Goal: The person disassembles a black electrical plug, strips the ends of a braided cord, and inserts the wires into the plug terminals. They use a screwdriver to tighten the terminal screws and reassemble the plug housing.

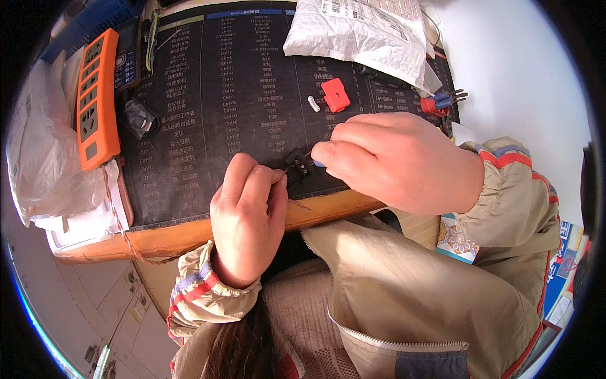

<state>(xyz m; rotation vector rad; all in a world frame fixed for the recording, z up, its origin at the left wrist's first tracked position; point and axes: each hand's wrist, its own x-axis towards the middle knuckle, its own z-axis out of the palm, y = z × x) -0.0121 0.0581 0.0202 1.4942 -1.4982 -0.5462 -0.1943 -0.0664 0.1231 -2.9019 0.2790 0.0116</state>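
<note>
Near the table's front edge, my left hand (248,211) is closed, its fingertips pinched at the side of a small black plug base (298,168) with bits of metal inside. My right hand (394,161) pinches a small blue piece (319,164) just right of the base; the fingers cover most of it, so its kind does not show. A thin brownish strand (308,154) shows between the right fingertips and the base. Beyond the hands lie a red plug cover (335,95) and a small white fuse with metal ends (314,103).
A dark printed mat (208,126) covers the table. An orange power strip (98,101) and a clear plastic bag (57,145) are at left, near a black plug (140,119). A white parcel bag (356,38) lies at the back; a red-and-blue pronged object (442,102) sits at right.
</note>
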